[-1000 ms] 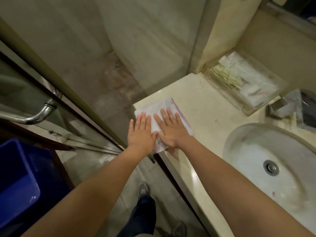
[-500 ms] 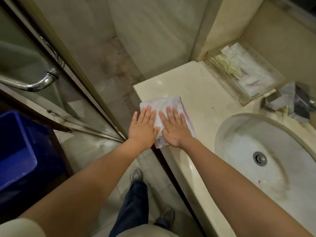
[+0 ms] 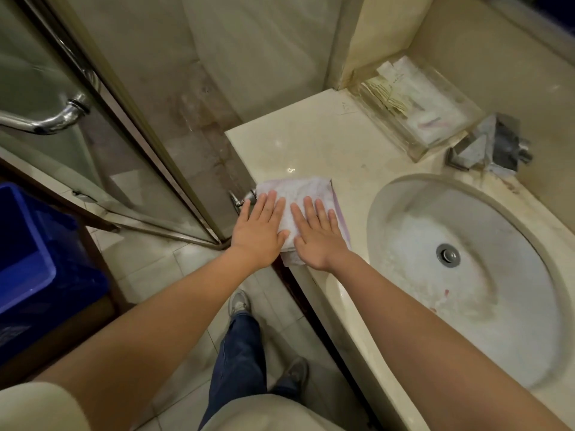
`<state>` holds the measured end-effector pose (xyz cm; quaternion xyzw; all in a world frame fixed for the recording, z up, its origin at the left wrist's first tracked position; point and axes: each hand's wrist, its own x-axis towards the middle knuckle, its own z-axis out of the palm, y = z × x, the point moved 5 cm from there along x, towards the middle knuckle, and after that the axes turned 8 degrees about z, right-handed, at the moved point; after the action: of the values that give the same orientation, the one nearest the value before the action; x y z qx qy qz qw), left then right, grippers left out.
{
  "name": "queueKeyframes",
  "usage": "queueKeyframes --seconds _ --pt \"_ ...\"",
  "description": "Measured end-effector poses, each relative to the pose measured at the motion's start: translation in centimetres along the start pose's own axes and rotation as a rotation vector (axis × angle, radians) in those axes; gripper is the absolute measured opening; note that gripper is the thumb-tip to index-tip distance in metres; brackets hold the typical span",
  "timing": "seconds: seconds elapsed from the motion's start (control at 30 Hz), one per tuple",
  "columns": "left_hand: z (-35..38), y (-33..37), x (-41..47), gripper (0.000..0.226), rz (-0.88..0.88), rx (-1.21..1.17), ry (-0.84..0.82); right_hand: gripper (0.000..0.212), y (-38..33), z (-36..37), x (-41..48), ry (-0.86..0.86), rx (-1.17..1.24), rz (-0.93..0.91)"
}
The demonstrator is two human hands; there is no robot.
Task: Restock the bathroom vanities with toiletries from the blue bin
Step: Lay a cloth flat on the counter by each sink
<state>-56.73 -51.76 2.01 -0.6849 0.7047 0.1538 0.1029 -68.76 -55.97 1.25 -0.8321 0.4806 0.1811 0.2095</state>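
a folded towel (image 3: 300, 192) lies on the counter (image 3: 311, 141) at its front left edge, beside the sink (image 3: 401, 213). it is close to square, and its slightly longer side runs from the front edge back toward the wall, with the far end turned a little left. both arms reach forward, almost straight. the left hand (image 3: 259, 233) and right hand (image 3: 319, 237) lie palm down, side by side on the near half of the towel, thumbs almost meeting. the fingers (image 3: 320, 209) are straight and pressed close together, flat on the cloth and pointing away from the person. the left hand's outer side lies past the counter's edge. the towel is white with a faint mottled pattern and a lavender band down its right edge. the blue bin (image 3: 28, 259) stands on the floor, well apart to the left.
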Motion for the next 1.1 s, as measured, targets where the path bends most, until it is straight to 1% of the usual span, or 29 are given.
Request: queueKeyframes --seconds 0.5,0.6,0.73,0.8,0.93,1.1 --pt "1.5 6.3 -3.8 0.067 0.055 -0.005 0.028 0.069 3.8 2.4 -7.1 -0.027 0.028 0.018" --pt "1.0 7.0 -4.2 0.068 0.068 -0.063 0.037 0.074 4.4 1.6 -7.6 -0.013 0.013 0.007" --pt "0.1 7.6 -4.1 0.069 0.036 -0.111 0.044 0.087 4.3 -0.2 -7.3 0.004 -0.062 -0.004" --pt "0.1 7.9 -3.8 0.07 0.013 -0.149 0.028 0.088 4.4 0.4 -7.4 -0.031 -0.058 0.01" --pt "1.4 8.3 -3.2 0.071 -0.035 -0.24 -0.038 0.083 4.9 1.8 -7.7 -0.093 -0.084 -0.013" --pt "1.8 7.5 -2.0 0.072 -0.011 -0.164 -0.07 0.086 3.9 1.3 -6.7 -0.127 -0.16 -0.013"
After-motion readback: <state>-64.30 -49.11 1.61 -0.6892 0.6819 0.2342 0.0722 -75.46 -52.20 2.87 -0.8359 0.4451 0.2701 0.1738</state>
